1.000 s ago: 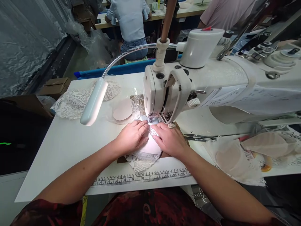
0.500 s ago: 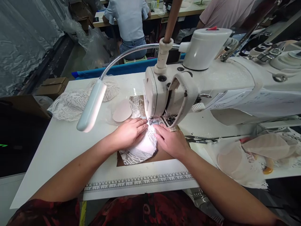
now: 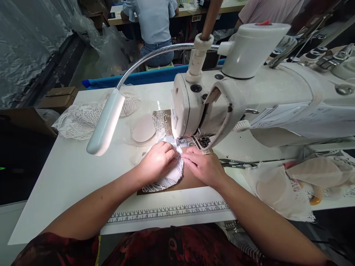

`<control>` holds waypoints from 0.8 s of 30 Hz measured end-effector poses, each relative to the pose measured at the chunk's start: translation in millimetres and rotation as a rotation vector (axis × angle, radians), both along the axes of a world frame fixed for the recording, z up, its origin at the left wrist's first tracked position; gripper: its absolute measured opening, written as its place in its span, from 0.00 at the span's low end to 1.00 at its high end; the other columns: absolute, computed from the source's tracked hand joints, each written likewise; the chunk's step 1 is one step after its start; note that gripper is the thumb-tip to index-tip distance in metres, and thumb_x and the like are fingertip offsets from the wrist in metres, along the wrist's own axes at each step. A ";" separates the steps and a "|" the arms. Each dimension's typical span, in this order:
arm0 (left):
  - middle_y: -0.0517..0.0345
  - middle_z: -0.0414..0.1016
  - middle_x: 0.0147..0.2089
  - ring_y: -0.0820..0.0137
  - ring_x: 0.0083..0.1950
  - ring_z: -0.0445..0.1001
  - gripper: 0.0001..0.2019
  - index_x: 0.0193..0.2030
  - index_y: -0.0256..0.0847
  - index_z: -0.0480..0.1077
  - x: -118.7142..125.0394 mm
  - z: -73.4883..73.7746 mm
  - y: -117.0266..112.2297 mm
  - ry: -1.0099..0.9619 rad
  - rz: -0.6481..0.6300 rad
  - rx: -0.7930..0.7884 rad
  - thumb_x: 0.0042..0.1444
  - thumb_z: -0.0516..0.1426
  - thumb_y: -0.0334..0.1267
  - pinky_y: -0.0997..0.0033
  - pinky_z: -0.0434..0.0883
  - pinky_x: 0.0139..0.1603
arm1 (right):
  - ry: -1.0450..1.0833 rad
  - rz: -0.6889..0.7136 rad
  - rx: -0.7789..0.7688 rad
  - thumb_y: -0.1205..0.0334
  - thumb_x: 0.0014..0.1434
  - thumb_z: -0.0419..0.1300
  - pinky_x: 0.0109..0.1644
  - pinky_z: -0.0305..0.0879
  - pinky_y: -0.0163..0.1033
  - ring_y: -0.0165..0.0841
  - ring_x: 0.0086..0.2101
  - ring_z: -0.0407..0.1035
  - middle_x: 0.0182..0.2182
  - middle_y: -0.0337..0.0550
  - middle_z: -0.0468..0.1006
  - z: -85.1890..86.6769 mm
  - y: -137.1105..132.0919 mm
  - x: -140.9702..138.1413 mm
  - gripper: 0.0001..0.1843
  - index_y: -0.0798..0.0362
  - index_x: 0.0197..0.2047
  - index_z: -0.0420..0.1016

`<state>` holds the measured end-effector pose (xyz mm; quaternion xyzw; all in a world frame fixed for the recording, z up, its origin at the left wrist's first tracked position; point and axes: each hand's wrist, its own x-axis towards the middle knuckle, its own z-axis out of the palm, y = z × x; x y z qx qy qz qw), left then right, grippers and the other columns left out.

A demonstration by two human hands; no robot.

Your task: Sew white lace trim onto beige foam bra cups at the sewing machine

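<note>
A white lace bra cup piece (image 3: 172, 176) lies under the needle area of a white sewing machine (image 3: 183, 111), lit brightly there. My left hand (image 3: 159, 159) is on top of it with fingers curled down, gripping the fabric; the fingertips are partly hidden. On the right side, my right hand (image 3: 203, 164) pinches the piece's edge between thumb and fingers, close to the presser foot. Left of the needle, a beige oval pad (image 3: 143, 128) rests on the white table (image 3: 83, 177). Beneath the work is a brown plate (image 3: 191, 181).
A lamp (image 3: 107, 123) on a bent metal neck hangs over the table's left half. Lace pieces (image 3: 83, 120) lie back left. Black scissors (image 3: 235, 163) and beige cups with lace (image 3: 273, 186) lie right. A printed ruler (image 3: 169, 212) runs along the front edge. Two people sit beyond.
My left hand has gone from lying with fingers extended on the lace piece to curling around it. More of the piece now shows beyond that hand. My right fingers have drawn together at the edge.
</note>
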<state>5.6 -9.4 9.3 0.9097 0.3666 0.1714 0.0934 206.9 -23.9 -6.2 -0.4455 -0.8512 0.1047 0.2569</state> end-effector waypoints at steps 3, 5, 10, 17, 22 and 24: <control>0.49 0.71 0.34 0.64 0.38 0.67 0.11 0.38 0.34 0.72 -0.2 -2.3 1.5 0.000 0.028 0.018 0.63 0.52 0.37 0.64 0.69 0.40 | 0.030 0.005 0.036 0.65 0.61 0.54 0.34 0.60 0.35 0.30 0.30 0.66 0.32 0.40 0.78 -1.1 0.1 -0.1 0.11 0.51 0.33 0.78; 0.50 0.71 0.33 0.64 0.37 0.67 0.11 0.37 0.35 0.72 0.5 -4.2 2.0 0.001 0.045 0.042 0.63 0.51 0.37 0.65 0.68 0.40 | 0.053 -0.015 0.046 0.64 0.61 0.54 0.35 0.61 0.35 0.30 0.30 0.66 0.32 0.40 0.78 -2.4 0.4 0.1 0.11 0.52 0.34 0.78; 0.51 0.70 0.30 0.65 0.34 0.65 0.12 0.32 0.35 0.71 2.4 -9.8 2.6 0.028 0.048 0.118 0.63 0.49 0.34 0.66 0.65 0.36 | 0.046 0.011 0.029 0.64 0.61 0.53 0.36 0.62 0.35 0.30 0.33 0.68 0.35 0.40 0.78 -4.0 1.4 0.5 0.11 0.51 0.37 0.78; 0.51 0.71 0.33 0.66 0.37 0.68 0.10 0.32 0.37 0.68 -1.8 -6.4 2.3 -0.130 0.071 -0.042 0.62 0.49 0.33 0.65 0.67 0.39 | 0.027 0.009 0.008 0.64 0.61 0.53 0.35 0.61 0.35 0.31 0.32 0.66 0.32 0.41 0.76 -4.5 1.5 -1.6 0.12 0.51 0.35 0.79; 0.52 0.72 0.34 0.66 0.38 0.68 0.08 0.32 0.37 0.68 -4.2 -3.1 2.7 -0.208 0.099 -0.165 0.61 0.50 0.33 0.64 0.68 0.41 | -0.036 -0.007 -0.046 0.63 0.63 0.51 0.36 0.59 0.36 0.32 0.33 0.67 0.31 0.42 0.76 -3.9 4.0 -3.7 0.14 0.51 0.33 0.78; 0.51 0.72 0.34 0.65 0.38 0.68 0.09 0.32 0.37 0.68 -4.0 -3.8 2.8 -0.199 0.083 -0.148 0.62 0.50 0.34 0.63 0.68 0.41 | -0.089 -0.019 -0.058 0.61 0.63 0.51 0.36 0.59 0.36 0.32 0.33 0.67 0.32 0.43 0.76 -1.3 5.4 -5.1 0.14 0.52 0.34 0.77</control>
